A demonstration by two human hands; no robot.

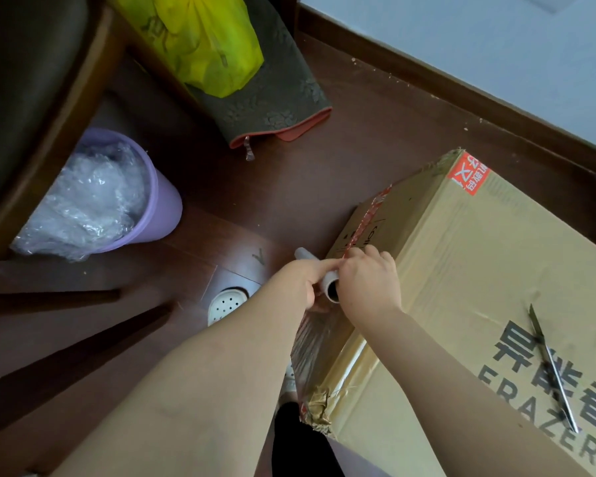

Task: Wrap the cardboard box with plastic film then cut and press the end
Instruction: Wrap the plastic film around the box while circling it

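A large cardboard box (479, 270) with black print lies on the dark wood floor at the right. At its left edge I hold a roll of plastic film (327, 282). My left hand (301, 280) grips the roll from the left. My right hand (367, 277) curls over the roll's near end, fingers against the box's top edge. A stretched sheet of clear film (319, 342) runs from the roll down along the box's left side. A utility knife (553, 370) lies on the box top at the right.
A purple bin (152, 208) stuffed with crumpled plastic stands at the left, under a wooden chair (59, 108). A yellow bag (203, 39) rests on a dark patterned cushion. A white slipper (227, 302) is below my arms. The baseboard and wall run along the upper right.
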